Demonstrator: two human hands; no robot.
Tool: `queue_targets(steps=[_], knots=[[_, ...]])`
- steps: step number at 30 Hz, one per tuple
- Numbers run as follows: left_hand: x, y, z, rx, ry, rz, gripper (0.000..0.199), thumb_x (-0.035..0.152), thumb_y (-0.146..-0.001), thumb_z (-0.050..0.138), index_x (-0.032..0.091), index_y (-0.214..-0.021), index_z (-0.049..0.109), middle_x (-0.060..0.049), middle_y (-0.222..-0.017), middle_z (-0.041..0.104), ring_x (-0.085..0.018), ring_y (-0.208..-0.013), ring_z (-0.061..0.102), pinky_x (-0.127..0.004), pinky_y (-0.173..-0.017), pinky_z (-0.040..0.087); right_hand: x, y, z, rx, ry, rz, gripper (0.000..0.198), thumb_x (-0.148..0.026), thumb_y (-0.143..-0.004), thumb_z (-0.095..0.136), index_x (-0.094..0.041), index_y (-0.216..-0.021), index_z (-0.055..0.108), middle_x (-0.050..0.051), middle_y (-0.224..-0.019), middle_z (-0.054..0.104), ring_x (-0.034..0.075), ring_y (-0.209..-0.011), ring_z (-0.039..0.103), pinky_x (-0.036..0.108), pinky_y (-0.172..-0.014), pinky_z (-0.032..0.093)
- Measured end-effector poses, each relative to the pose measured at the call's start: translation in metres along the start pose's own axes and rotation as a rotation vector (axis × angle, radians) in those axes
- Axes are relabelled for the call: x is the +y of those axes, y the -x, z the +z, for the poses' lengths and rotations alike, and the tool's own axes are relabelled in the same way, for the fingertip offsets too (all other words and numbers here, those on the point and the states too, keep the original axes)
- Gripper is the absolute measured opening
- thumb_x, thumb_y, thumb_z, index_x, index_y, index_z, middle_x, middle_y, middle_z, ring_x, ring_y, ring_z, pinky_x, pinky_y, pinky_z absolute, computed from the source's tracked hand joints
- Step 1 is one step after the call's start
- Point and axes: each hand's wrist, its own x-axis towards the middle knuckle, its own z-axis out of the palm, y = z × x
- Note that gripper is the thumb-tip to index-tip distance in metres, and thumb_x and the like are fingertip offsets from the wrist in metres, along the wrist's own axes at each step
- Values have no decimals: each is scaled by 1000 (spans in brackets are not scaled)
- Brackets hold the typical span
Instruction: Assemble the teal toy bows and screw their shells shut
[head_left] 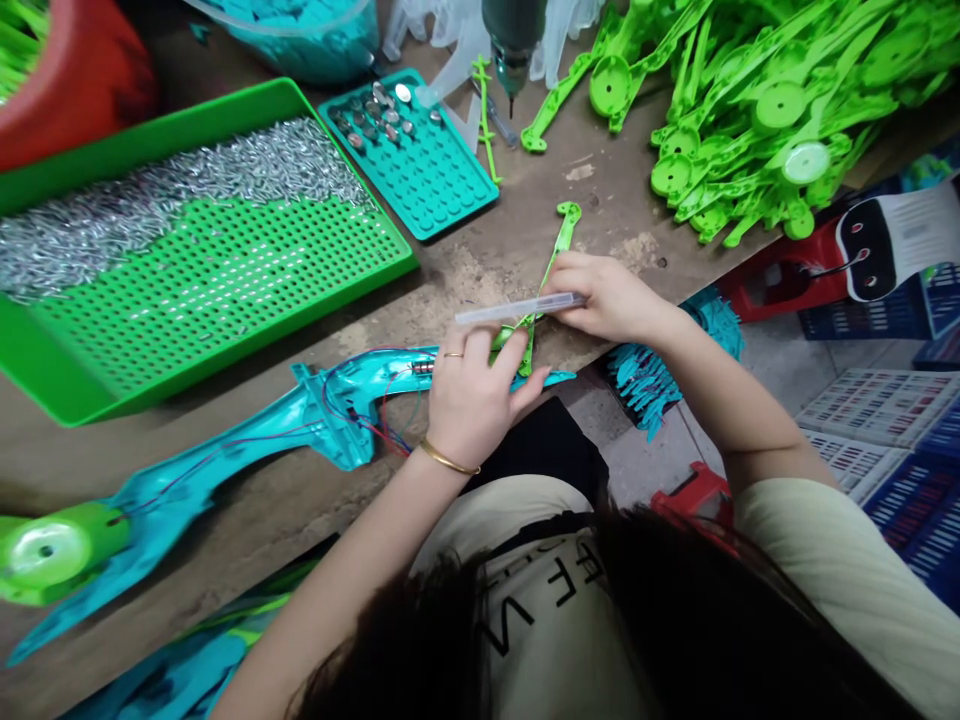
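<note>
My left hand (476,390), with a ring and a bangle, curls its fingers on a lime-green plastic part (564,232) at the table's front edge. My right hand (604,295) pinches a clear plastic strip (502,309) that lies across the green part. Its fingers also rest against that part, and the fingertips are partly hidden. Under and beside my left hand lies a blue sword-shaped plastic shell (266,420) with red and blue wires along it. A green round piece (56,550) sits at the shell's far left end.
A green perforated tray (247,265) holds many small screws. Beside it is a teal mat (435,180) with small metal discs. An electric screwdriver (514,45) hangs above the table. Green parts (780,110) are heaped at right; crates (922,500) stand on the floor.
</note>
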Motion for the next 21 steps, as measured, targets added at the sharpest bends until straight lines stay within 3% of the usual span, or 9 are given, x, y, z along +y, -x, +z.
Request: queue_targets(steps=[6, 12, 17, 21], knots=[[-3, 4, 5, -9, 94, -36, 43, 46, -89, 57, 17, -119, 66, -17, -114, 63, -31, -104, 57, -44, -91, 48, -3, -2, 0, -11, 44, 28, 12, -18, -86, 52, -18, -80, 62, 4, -86, 57, 18, -81, 54, 31, -75, 42], [-7, 6, 10, 87, 130, 42, 42, 43, -88, 61, 11, -114, 67, -19, -114, 65, -30, -110, 60, -45, -100, 48, 3, -6, 2, 24, -38, 93, 2, -19, -82, 62, -18, -83, 63, 3, -85, 59, 17, -82, 54, 31, -78, 42], [-8, 7, 12, 58, 166, 29, 42, 42, -87, 61, 11, -116, 66, -21, -118, 65, -33, -114, 59, -51, -101, 48, 10, -13, -3, -52, -135, 98, 8, -22, -79, 68, -18, -86, 67, 1, -83, 60, 16, -82, 55, 31, -78, 42], [-8, 10, 14, 106, 96, 56, 42, 43, -86, 62, 11, -113, 67, -20, -118, 66, -32, -112, 60, -48, -99, 50, 12, -21, -6, -97, -138, 160, 10, -21, -74, 74, -16, -81, 69, -1, -78, 60, 13, -74, 54, 28, -71, 40]])
